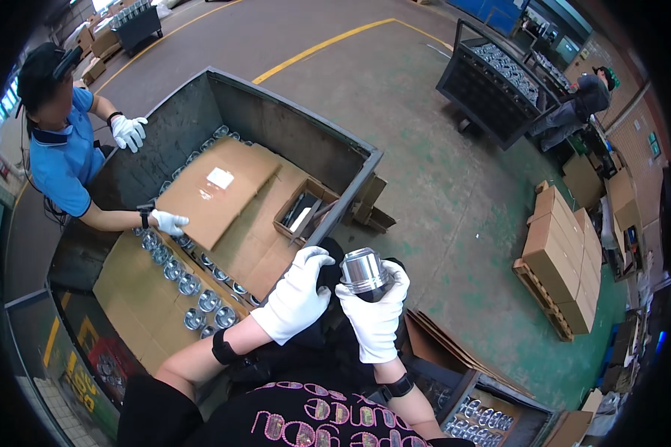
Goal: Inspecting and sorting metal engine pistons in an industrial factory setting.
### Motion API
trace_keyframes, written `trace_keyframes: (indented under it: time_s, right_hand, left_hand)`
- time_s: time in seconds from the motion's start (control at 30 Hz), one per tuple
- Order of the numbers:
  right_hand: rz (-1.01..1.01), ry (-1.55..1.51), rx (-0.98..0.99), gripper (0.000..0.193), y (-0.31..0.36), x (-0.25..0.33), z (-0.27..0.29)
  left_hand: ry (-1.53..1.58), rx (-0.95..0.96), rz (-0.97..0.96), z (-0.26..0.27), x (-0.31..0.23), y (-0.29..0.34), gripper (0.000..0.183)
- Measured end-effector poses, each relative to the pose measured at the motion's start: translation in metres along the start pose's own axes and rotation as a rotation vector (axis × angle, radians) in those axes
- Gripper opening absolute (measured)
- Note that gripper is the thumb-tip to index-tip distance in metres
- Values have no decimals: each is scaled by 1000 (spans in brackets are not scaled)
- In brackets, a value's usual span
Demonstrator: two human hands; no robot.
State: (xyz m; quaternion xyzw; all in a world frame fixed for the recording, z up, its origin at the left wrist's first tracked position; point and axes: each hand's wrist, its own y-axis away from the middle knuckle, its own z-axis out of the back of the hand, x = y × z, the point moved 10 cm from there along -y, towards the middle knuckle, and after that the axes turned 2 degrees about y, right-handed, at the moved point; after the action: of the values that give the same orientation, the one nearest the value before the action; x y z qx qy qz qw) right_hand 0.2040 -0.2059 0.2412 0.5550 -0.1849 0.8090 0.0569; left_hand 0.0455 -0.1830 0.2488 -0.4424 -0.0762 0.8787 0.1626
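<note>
One metal cylinder point(364, 271) gripped closed in our right hand point(375, 316); left hand point(296, 296) loosely curled, holding nothing we can see. Step: inspecting. Next likely needs turning it steadily.

Shiny silver metal cylinder point(364, 270), hollow open top, roughly upright, held at chest height above grey bin edge
</note>
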Motion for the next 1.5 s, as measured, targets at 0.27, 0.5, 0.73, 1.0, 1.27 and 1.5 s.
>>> trace_keyframes:
  time_s: [0.27,0.5,0.73,1.0,1.27,1.5]
  right_hand:
    - [-168,-122,4,76,0,-26,4]
    - [-562,-1199,327,67,18,-40,-33]
    - [-1063,-1704,300,41,43,-50,-59]
    - [-76,-208,492,32,35,-43,-28]
    - [-973,-1513,295,42,38,-48,-56]
    - [-775,-1246,300,48,26,-38,-62]
  left_hand:
    - [7,5,-29,1,0,2,31]
    - [62,-34,25,5,-1,-3,42]
    - [181,134,-106,2,-60,-8,73]
    - [78,106,-128,-2,-67,-6,67]
    - [109,125,-211,0,-65,-3,63]
    - [95,61,-186,16,-39,8,64]
